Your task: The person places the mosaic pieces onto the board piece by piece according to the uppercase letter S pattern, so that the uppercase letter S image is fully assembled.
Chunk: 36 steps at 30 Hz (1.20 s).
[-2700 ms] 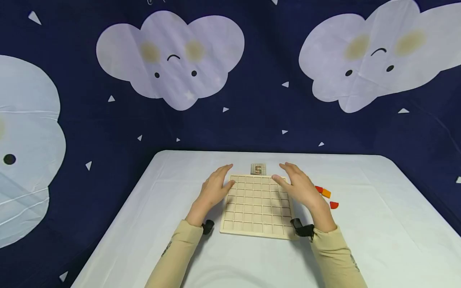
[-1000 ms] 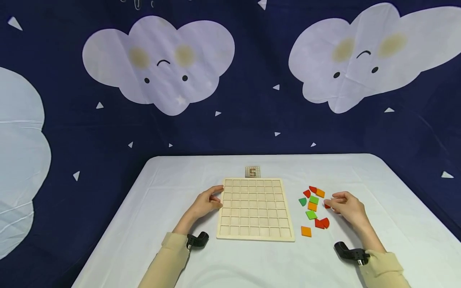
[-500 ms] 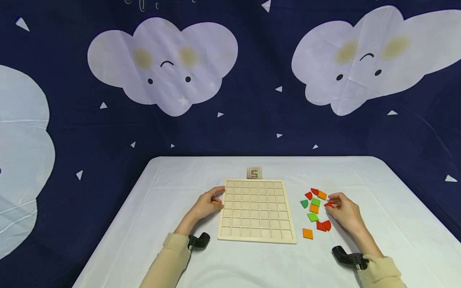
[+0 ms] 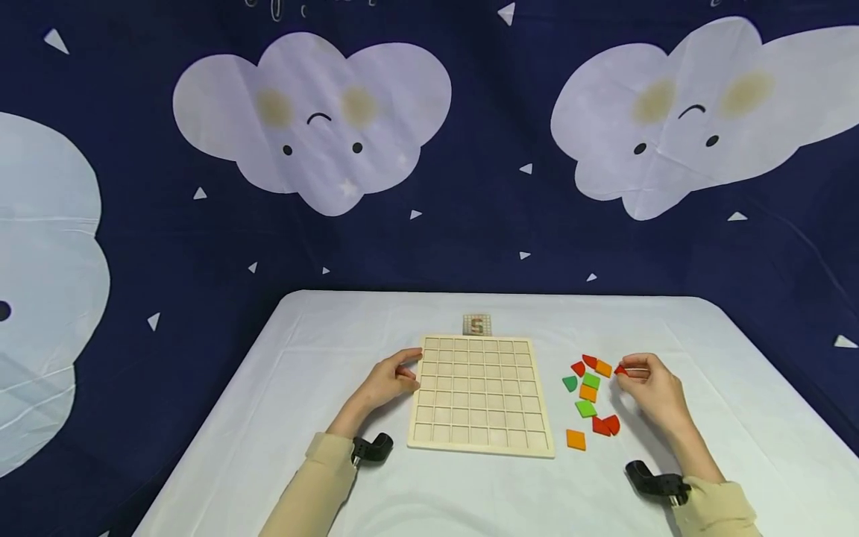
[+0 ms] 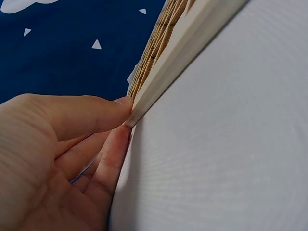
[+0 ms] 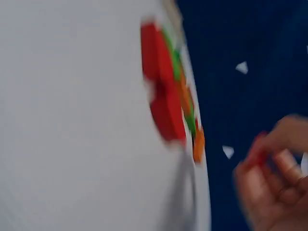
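Pinches a red piece [image 4: 620, 370] in the right grip [image 4: 654, 388], touches the gridded board [image 4: 480, 395] with the relaxed left grip [image 4: 384, 382], near a card [image 4: 477, 325] bearing "5" or "S", on white worktop [image 4: 483, 492] before cloud-printed navy cloth [image 4: 496, 97].

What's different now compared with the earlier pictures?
The right hand moved rightward from the light wooden grid board and now pinches a small flat red piece, lifted off the white table. The left hand now touches the board's left edge. The board and small square beige pattern card look unmoved.
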Tool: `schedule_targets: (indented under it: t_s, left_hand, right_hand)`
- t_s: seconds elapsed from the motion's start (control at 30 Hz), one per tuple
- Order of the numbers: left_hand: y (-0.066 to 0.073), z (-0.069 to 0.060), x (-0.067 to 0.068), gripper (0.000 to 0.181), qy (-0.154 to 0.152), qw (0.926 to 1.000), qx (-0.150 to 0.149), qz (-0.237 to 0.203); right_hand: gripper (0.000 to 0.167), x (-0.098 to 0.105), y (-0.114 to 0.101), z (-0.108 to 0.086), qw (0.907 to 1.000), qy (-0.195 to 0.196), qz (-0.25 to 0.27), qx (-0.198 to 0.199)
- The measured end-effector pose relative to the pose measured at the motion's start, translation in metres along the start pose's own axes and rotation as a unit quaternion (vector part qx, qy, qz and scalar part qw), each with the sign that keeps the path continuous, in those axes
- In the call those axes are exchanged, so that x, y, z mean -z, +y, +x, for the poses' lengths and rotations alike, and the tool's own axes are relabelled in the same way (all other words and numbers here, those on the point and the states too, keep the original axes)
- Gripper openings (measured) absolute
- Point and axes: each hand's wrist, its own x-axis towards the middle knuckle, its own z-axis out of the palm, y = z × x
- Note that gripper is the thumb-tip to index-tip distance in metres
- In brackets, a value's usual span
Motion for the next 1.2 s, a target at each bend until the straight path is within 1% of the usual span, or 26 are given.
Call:
schedule_targets:
  t_s: [0.07,0.13,0.2,0.23,0.27,0.37,0.47,0.5,0.57,0.67,0.73,0.9,1.03,1.1,1.2]
  left_hand:
    - [0.0,0.0,0.0,0.064,0.0,1.0,0.001,0.001]
    - [0.0,0.0,0.0,0.064,0.0,1.0,-0.001,0.0]
    - [0.001,-0.001,0.0,0.064,0.0,1.0,0.002,-0.005]
    - [0.001,-0.001,0.001,0.064,0.001,1.0,0.002,-0.007]
    - [0.001,-0.001,0.001,0.064,0.002,1.0,0.002,-0.008]
    - [0.001,-0.001,0.002,0.064,0.004,0.9999,-0.002,-0.017]
    - [-0.001,0.0,0.001,0.064,0.003,0.9997,-0.009,-0.024]
    - [-0.001,0.0,0.001,0.064,0.001,0.9996,-0.01,-0.025]
    - [-0.001,0.0,0.0,0.064,0.0,0.9996,-0.008,-0.026]
    - [-0.002,0.0,0.0,0.064,0.0,0.9997,-0.01,-0.02]
    - [-0.001,0.0,0.001,0.063,0.0,0.9998,-0.012,-0.015]
    - [-0.002,0.001,0.0,0.063,-0.001,0.9999,-0.012,-0.005]
    - [-0.003,0.001,0.0,0.063,0.0,0.9999,-0.008,-0.01]
    - [-0.002,0.002,0.001,0.064,-0.002,0.9998,-0.008,-0.017]
    - [-0.002,0.002,0.001,0.064,-0.007,0.9996,-0.009,-0.025]
  right_hand:
    - [0.034,0.006,-0.006,0.005,0.9993,0.011,0.035,-0.006]
    - [0.033,0.009,-0.009,0.012,0.9965,0.029,0.077,-0.012]
    - [0.034,0.01,-0.016,0.018,0.9929,0.03,0.115,-0.005]
    - [0.034,0.008,-0.021,0.022,0.9913,0.03,0.128,-0.001]
    - [0.033,0.005,-0.024,0.027,0.9872,0.032,0.156,0.007]
    - [0.037,-0.003,-0.05,0.033,0.9828,0.01,0.181,0.034]
    - [0.036,-0.02,-0.068,0.04,0.9763,-0.002,0.213,0.041]
    - [0.037,-0.025,-0.075,0.041,0.978,-0.009,0.205,0.039]
    - [0.035,-0.038,-0.081,0.045,0.9756,-0.022,0.216,0.031]
    - [0.033,-0.054,-0.085,0.049,0.9756,-0.038,0.216,0.014]
    - [0.033,-0.061,-0.084,0.05,0.9764,-0.043,0.212,0.003]
    - [0.034,-0.064,-0.082,0.052,0.9774,-0.044,0.207,-0.007]
    - [0.036,-0.064,-0.083,0.056,0.9755,-0.05,0.214,-0.007]
    - [0.036,-0.065,-0.085,0.059,0.9739,-0.065,0.217,-0.003]
    - [0.036,-0.071,-0.085,0.066,0.9701,-0.099,0.222,0.0]
